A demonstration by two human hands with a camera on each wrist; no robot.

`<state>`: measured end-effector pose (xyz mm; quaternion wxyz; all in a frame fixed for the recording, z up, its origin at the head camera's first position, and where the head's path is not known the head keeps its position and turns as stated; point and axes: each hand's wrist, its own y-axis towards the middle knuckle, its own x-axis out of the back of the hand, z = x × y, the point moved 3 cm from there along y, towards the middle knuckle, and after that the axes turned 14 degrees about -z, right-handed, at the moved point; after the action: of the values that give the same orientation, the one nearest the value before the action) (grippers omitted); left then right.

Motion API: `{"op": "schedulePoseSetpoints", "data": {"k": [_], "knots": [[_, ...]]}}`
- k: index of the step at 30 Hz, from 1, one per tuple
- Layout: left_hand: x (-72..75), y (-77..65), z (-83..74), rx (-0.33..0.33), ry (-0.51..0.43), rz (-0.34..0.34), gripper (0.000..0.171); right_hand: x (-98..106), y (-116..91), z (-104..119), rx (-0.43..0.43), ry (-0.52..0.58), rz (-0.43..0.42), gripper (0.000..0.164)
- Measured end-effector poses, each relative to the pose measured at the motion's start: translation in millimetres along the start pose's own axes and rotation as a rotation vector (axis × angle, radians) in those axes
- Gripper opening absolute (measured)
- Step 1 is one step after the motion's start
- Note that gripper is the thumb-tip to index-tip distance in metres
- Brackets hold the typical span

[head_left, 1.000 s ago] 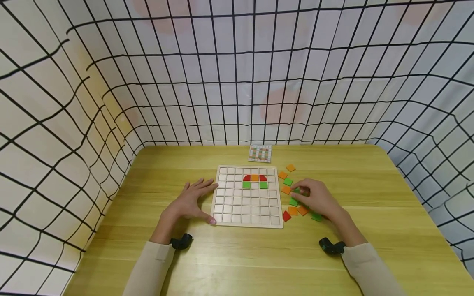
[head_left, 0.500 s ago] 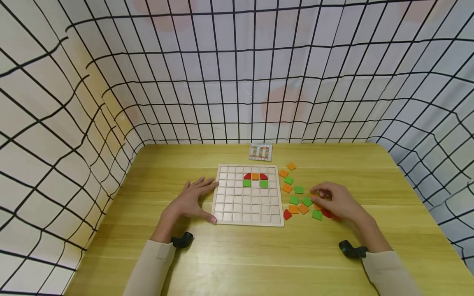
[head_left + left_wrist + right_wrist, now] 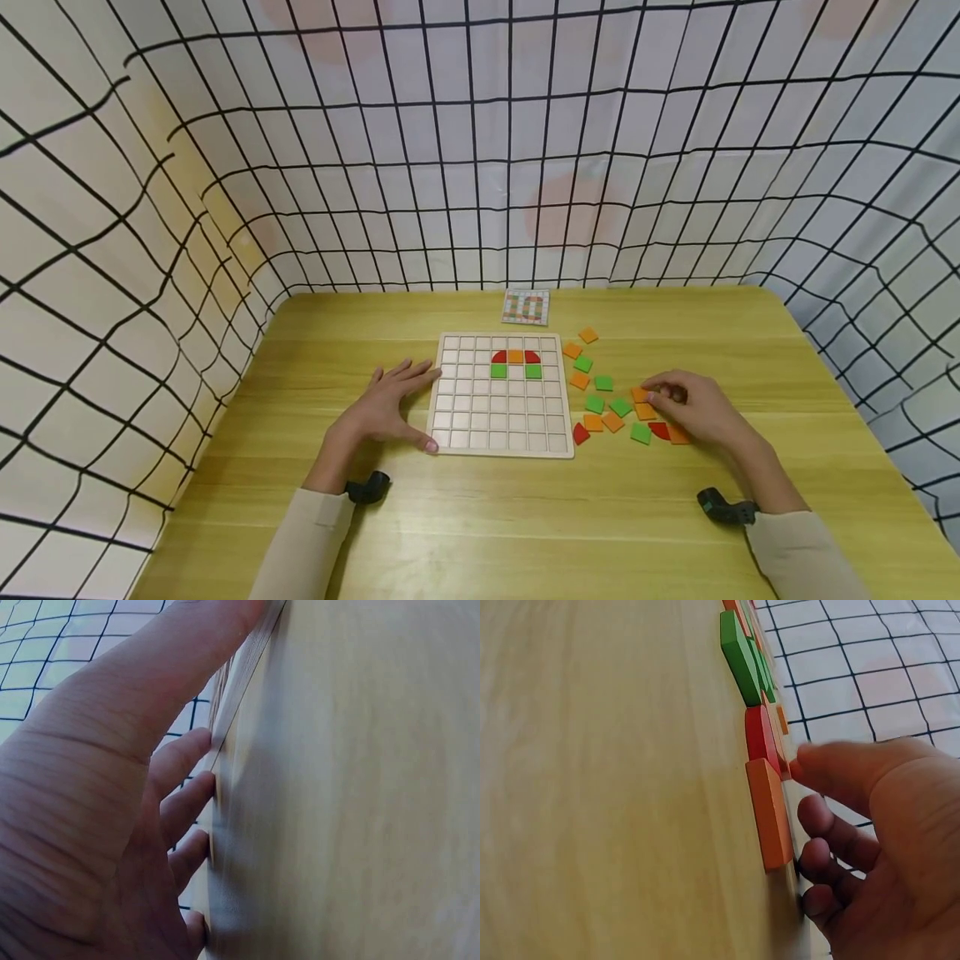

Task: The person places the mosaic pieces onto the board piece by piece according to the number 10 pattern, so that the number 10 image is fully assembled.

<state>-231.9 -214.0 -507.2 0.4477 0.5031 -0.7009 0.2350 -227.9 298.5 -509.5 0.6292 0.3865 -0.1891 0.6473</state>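
Note:
A square wooden grid board [image 3: 480, 429] lies flat on the table. Near its top sit two red quarter-circle tiles, an orange square tile [image 3: 515, 357] between them, and two green square tiles below. My left hand [image 3: 386, 407] is spread at the board's left edge, thumb at the lower left corner, fingertips touching its side in the left wrist view. Right of the board, my right hand [image 3: 693, 406] pinches a loose orange square tile [image 3: 639, 394] between thumb and forefinger. The other fingers curl under the palm. In the right wrist view the thumb partly hides that tile.
Several loose orange and green tiles lie between board and right hand, among them a green tile [image 3: 641, 432]. A red quarter-circle tile [image 3: 659, 431] touches an orange one [image 3: 678, 436]. A pattern card [image 3: 526, 307] lies behind the board. Grid-lined curtains surround the table [image 3: 525, 517].
My right hand has moved right, from the green tiles near the board to the orange tiles farther out, uncovering the green ones. The left hand has stayed at the board's edge.

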Motion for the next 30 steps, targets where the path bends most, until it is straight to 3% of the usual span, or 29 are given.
{"op": "schedulePoseSetpoints", "data": {"k": [7, 14, 21, 30], "knots": [[0.3, 0.3, 0.0, 0.002, -0.003, -0.002, 0.125, 4.0, 1.0, -0.6, -0.009, -0.023, -0.043, 0.029], [0.7, -0.2, -0.7, 0.0, -0.005, 0.002, 0.124, 2.9, -0.3, -6.3, -0.061, 0.005, 0.029, 0.045], [2.3, -1.2, -1.1, -0.001, -0.004, 0.001, 0.124, 1.2, 1.7, -7.2, -0.071, -0.009, 0.004, 0.032], [0.9, 0.1, -1.3, 0.0, 0.004, 0.002, 0.125, -0.1, 7.4, 2.2, -0.085, -0.031, -0.017, 0.036]]}}
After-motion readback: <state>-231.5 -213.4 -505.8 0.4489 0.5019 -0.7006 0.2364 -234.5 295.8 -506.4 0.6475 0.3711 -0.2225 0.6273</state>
